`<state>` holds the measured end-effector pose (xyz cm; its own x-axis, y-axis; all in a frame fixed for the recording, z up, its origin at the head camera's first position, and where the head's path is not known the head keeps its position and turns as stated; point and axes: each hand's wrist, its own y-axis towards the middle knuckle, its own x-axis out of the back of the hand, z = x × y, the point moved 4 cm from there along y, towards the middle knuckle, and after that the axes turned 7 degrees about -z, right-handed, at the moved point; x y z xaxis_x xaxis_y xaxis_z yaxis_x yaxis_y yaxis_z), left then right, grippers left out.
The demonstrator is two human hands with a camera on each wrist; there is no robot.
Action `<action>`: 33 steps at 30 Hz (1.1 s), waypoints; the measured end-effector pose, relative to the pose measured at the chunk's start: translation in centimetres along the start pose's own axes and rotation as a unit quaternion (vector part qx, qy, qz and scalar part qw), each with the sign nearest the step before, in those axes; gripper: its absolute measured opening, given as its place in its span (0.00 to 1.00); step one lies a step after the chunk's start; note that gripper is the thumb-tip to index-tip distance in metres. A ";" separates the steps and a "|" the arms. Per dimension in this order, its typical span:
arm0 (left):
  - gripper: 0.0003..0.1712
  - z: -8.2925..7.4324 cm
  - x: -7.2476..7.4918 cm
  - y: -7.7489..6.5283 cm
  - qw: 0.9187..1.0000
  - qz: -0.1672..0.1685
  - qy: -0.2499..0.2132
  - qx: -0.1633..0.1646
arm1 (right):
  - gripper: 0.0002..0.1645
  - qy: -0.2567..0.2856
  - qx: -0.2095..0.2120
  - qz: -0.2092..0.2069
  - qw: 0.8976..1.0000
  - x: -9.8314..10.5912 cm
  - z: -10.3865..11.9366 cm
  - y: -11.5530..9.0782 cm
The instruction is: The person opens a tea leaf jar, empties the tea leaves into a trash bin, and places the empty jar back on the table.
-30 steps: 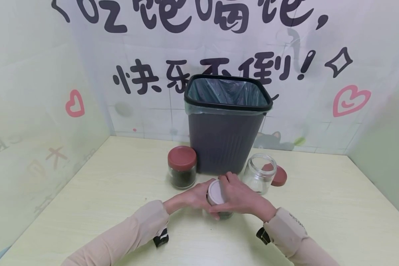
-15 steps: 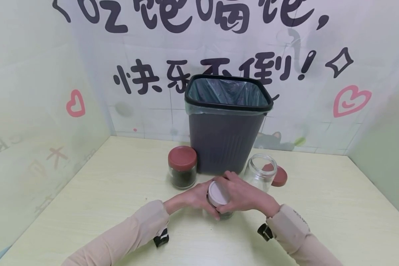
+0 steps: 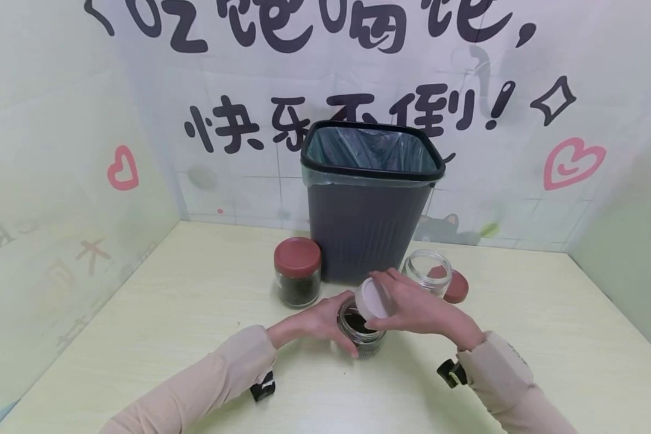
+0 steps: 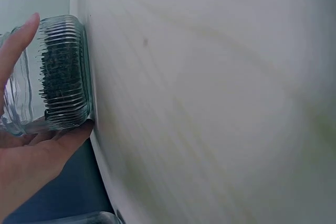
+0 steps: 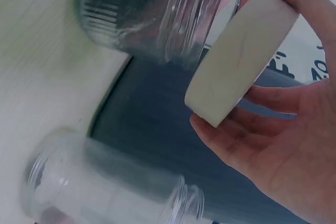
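Two bare hands work close together but apart, each curled round a different thing. The left hand [image 3: 320, 320] grips a ribbed glass jar [image 3: 367, 346], which stands upright on the pale table [image 3: 211, 277] between the hands, its mouth uncovered and dark contents [image 3: 356, 321] showing inside. The right hand [image 3: 423, 308] pinches a white lid [image 3: 373, 296] by its edge, thumb on one side and fingers on the other; the lid is tilted, just beside the jar's mouth, and whether its edge touches the rim cannot be told. Beyond the left hand and a little to its left stands a jar with a red lid [image 3: 298, 271], also holding something dark. Just beyond the right hand, partly hidden by it, is a clear open jar [image 3: 426, 270], with a loose red lid [image 3: 457, 288] behind it to the right. Farther beyond both hands stands a dark bin [image 3: 360, 232] lined with a greenish bag [image 3: 371, 149].
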<state>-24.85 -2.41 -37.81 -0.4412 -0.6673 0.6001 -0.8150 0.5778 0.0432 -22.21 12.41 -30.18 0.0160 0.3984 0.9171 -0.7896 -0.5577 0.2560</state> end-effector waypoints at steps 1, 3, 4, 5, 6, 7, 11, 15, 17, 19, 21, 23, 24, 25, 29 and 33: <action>0.49 0.0 0.0 0.0 1.000 -0.002 0.002 -0.001 | 0.44 -0.002 -0.006 -0.001 1.000 0.1 -0.2 -0.2; 0.49 0.0 0.0 0.0 1.000 -0.004 0.001 -0.002 | 0.44 -0.008 -0.013 0.000 1.000 0.3 -0.7 -0.8; 0.49 0.1 0.0 0.0 1.000 -0.004 -0.001 0.000 | 0.44 -0.010 -0.015 0.003 1.000 0.4 -0.9 -1.1; 0.49 0.1 -0.1 0.0 1.000 -0.003 -0.002 0.003 | 0.43 -0.013 -0.015 0.005 1.000 0.5 -1.1 -1.5; 0.49 0.1 -0.1 0.0 1.000 -0.003 -0.005 0.006 | 0.43 -0.016 -0.013 0.008 1.000 0.5 -1.3 -1.9; 0.49 0.0 -0.1 0.0 1.000 -0.002 -0.008 0.010 | 0.42 -0.020 -0.012 0.011 1.000 0.5 -1.5 -2.2; 0.49 -0.1 0.0 -0.1 0.999 0.002 -0.019 0.025 | 0.40 -0.026 -0.014 0.033 0.999 0.4 -2.4 -3.7; 0.50 -0.2 0.1 -0.2 0.999 0.009 -0.023 0.034 | 0.39 -0.029 -0.035 0.059 0.997 0.0 -3.7 -4.9; 0.52 -0.1 0.0 -0.2 0.999 0.013 -0.019 0.039 | 0.38 -0.034 -0.044 0.063 0.996 -0.3 -4.4 -5.4; 0.53 -0.1 0.0 -0.2 0.999 0.017 -0.014 0.041 | 0.37 -0.042 -0.063 0.065 0.995 -0.5 -5.0 -5.8; 0.53 0.0 0.1 -0.3 0.999 0.020 -0.010 0.037 | 0.39 -0.055 -0.085 0.067 0.993 -0.8 -5.7 -6.2; 0.53 0.0 0.1 -0.3 0.999 0.022 -0.007 0.035 | 0.42 -0.066 -0.107 0.069 0.990 -1.2 -6.2 -6.4; 0.53 0.0 0.1 -0.3 0.999 0.022 -0.007 0.033 | 0.43 -0.070 -0.116 0.071 0.988 -1.3 -6.5 -6.5; 0.53 0.0 0.1 -0.2 0.999 0.023 -0.007 0.032 | 0.44 -0.072 -0.123 0.071 0.987 -1.5 -6.7 -6.6; 0.53 0.2 -0.1 -0.1 0.999 0.020 -0.001 0.026 | 0.44 -0.083 -0.133 0.065 0.986 -1.9 -7.4 -6.6; 0.53 0.3 -0.3 -0.1 1.000 0.014 0.005 0.018 | 0.45 -0.092 -0.137 0.063 0.984 -2.1 -7.8 -6.4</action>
<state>-24.82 -2.43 -38.25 -0.4605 -0.6455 0.6093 -0.8153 0.5791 -0.0027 -21.98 20.81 -36.18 -0.0011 0.1860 0.9825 -0.9280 -0.3663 0.0683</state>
